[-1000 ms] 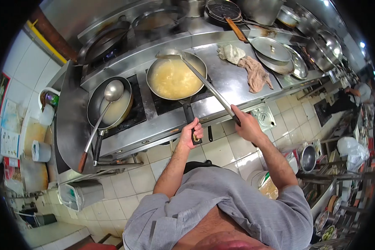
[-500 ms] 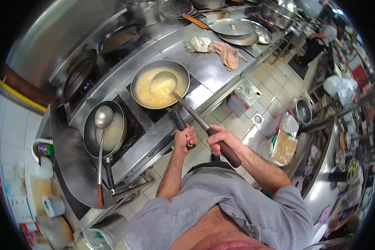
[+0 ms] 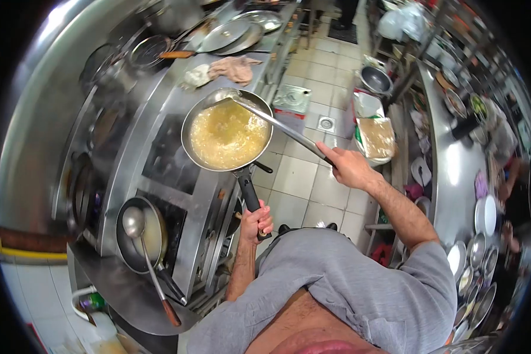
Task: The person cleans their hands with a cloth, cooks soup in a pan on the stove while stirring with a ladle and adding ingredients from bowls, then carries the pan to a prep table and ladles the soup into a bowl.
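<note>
My left hand [image 3: 257,220] is wrapped round the black handle of a frying pan [image 3: 228,131] that holds bubbling yellow liquid with pale bits. The pan appears raised off the stove and over its front edge. With my right hand [image 3: 349,167] I grip the far end of a long metal ladle [image 3: 289,136], whose bowl rests at the pan's back left rim. At the lower left, a second pan [image 3: 154,237] with pale liquid stands on the stove, and another ladle [image 3: 134,222] with a wooden handle lies across it.
Beyond the pan, two cloths [image 3: 231,69] and metal lids [image 3: 224,35] lie on the steel counter [image 3: 177,106]. Dark pans [image 3: 79,192] stand on the back burners. At the right are a bag-covered bin [image 3: 376,138] and a steel worktable [image 3: 454,168]. Part of a person shows at the top.
The view has turned to the right. The pan has left its burner and come over the stove's front edge. The ladle bowl has moved from the pan's middle to its rim.
</note>
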Demonstrator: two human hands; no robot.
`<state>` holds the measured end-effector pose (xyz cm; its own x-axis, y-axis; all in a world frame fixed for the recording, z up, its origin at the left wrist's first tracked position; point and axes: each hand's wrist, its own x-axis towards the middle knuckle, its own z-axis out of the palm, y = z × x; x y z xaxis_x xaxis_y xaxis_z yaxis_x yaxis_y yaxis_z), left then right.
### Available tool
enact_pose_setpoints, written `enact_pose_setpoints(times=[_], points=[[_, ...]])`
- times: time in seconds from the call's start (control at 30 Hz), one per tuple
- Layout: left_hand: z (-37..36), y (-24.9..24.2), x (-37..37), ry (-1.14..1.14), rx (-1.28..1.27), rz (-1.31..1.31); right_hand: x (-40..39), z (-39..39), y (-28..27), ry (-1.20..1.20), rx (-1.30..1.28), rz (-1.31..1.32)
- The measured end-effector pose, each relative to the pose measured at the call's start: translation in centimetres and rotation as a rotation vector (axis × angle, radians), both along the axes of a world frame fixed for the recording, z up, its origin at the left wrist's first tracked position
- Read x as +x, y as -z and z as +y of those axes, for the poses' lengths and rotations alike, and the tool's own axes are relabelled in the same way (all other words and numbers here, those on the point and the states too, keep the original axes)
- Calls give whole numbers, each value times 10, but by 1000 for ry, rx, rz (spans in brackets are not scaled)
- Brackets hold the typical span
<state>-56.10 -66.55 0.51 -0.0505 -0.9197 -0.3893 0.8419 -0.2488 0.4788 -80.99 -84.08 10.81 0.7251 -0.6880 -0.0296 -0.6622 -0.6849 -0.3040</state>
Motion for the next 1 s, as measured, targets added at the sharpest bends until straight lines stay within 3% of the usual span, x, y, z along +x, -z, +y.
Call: enact_pose_setpoints(times=[0.07, 0.13, 0.27, 0.33, 0.4, 0.53, 0.63, 1.0], points=[[-4, -1, -19, 87, 9, -6, -29, 12, 7, 45, -60, -52], [-12, 0, -41, 171, 20, -18, -44, 38, 4, 255, 654, -324], [-33, 7, -98, 322, 123, -122, -69, 114, -28, 683, 1409, -962], [-45, 13, -130, 418, 77, -114, -95, 128, -44, 841, 1608, -1194], [-53, 16, -162, 540, 59, -95, -136, 122, -41, 758, 1773, -1423], [-68, 8, -219, 689, 63, -47, -201, 146, -59, 804, 1644, -1625], [-81, 2, -256, 840, 52, -33, -234, 171, -78, 966, 1428, -1616], [-147, -30, -399, 1335, -4, 73, -317, 212, -120, 1111, 930, -1875]])
